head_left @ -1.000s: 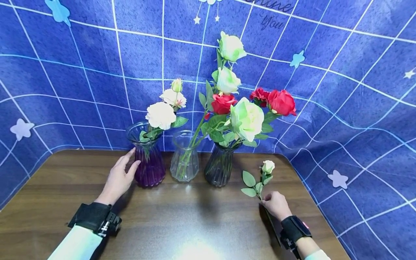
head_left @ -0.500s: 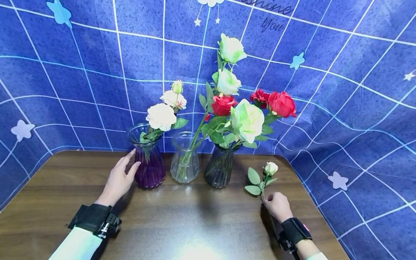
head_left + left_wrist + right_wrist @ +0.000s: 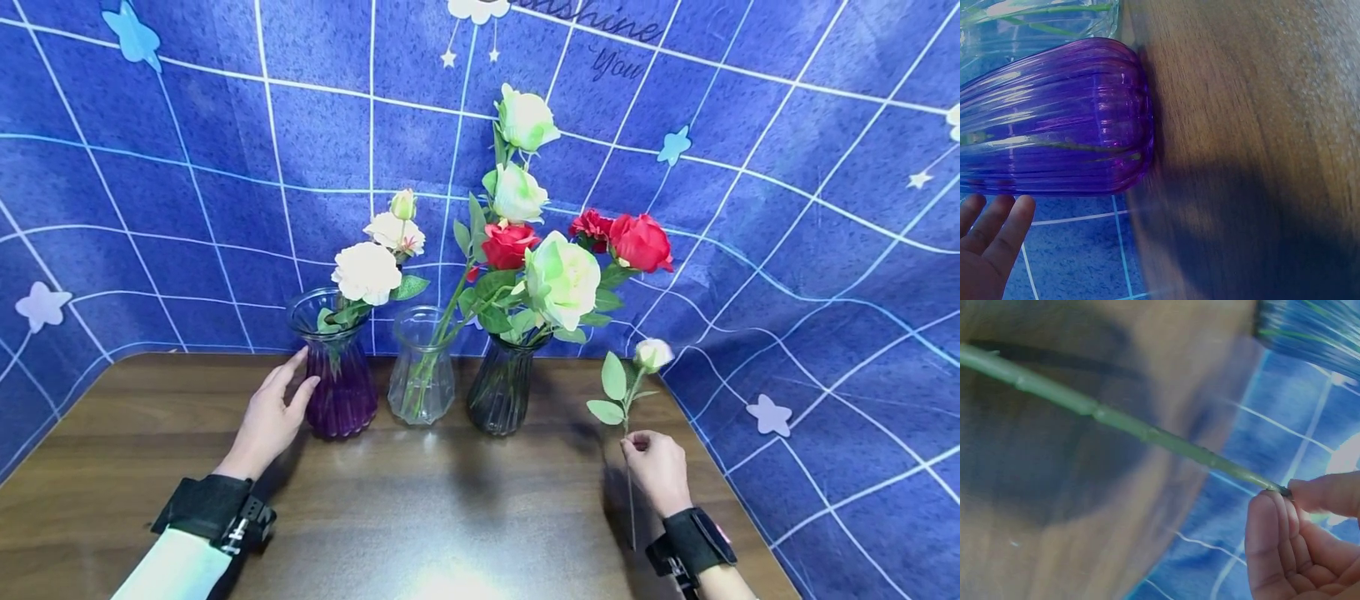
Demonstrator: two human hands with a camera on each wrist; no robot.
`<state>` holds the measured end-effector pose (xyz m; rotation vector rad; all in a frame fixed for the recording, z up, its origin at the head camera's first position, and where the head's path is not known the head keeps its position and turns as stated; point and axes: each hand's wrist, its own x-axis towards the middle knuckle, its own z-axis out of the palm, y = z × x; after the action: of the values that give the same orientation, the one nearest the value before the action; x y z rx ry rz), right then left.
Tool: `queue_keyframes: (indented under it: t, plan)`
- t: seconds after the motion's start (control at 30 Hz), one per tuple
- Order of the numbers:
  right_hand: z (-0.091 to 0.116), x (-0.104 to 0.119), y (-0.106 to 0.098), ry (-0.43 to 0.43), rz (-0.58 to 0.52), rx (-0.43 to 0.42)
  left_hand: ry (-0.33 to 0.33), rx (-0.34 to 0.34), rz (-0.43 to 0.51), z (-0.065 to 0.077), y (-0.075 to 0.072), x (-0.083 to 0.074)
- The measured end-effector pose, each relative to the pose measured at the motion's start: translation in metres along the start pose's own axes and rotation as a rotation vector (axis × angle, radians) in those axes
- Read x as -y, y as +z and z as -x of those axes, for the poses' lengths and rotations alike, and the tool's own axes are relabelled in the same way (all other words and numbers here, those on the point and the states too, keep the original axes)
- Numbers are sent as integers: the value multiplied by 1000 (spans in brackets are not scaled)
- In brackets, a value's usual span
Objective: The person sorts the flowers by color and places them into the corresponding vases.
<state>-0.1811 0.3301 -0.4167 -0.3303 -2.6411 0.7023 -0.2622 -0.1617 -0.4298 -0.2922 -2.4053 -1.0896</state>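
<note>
My right hand [image 3: 657, 468] pinches the green stem [image 3: 1119, 419] of a white rose [image 3: 654, 355] between thumb and fingertips, at the table's right side. The bloom and leaves rise above the hand, and the stem's lower end slants down below it. Beside the purple glass vase [image 3: 341, 387] is my left hand [image 3: 272, 412], its fingers extended along the vase's left side. In the left wrist view the fingertips [image 3: 1021, 209] are right at the ribbed glass. White flowers [image 3: 367, 273] and a bud stand in the purple vase.
A clear glass vase [image 3: 422, 383] with green stems stands mid-row. Right of it, a dark grey vase [image 3: 501, 392] holds red and pale green roses [image 3: 562, 282] that spread wide. Behind the wooden table [image 3: 420, 508] hangs a blue gridded cloth [image 3: 195, 208].
The right hand has lifted the white rose off the tabletop, moving slightly right and up, and the rose now stands more upright. The left hand stays beside the purple vase.
</note>
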Motion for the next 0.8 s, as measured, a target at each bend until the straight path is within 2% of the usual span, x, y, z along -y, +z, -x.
queue_keyframes:
  t: [0.17, 0.47, 0.6, 0.8]
  plan:
    - [1, 14, -20, -56, -22, -126, -3, 3, 1, 1, -2, 1]
    - [5, 58, -67, -147, -41, -271, 2, -2, -1, 0, -3, 1]
    - [9, 85, -97, -199, -80, -324, -2, 7, 5, -1, -3, 1]
    - [20, 134, -154, -268, -143, -368, 10, 4, 7, -3, -2, 1]
